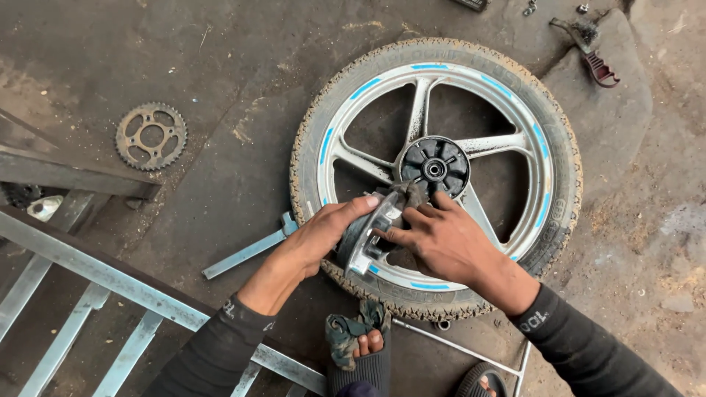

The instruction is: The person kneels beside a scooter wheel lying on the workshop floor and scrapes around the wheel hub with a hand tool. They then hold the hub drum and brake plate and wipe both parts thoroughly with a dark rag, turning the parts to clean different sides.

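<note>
A motorcycle wheel [544, 140] with a knobbly tyre and a silver five-spoke rim with blue stripes lies flat on the floor. Its black hub [434, 168] faces up. My left hand [323, 234] grips a round silver metal hub plate [365, 242], held on edge over the near side of the rim. My right hand [441, 239] presses a dark grey rag [407, 196] against the plate's inner face, fingers spread over it.
A toothed sprocket [151, 136] lies on the floor at the left. A flat metal bar [246, 254] lies beside the tyre. A grey metal frame [95, 272] crosses the lower left. A dirty cloth [346, 334] and my sandalled feet are at the bottom. Small parts [592, 48] lie top right.
</note>
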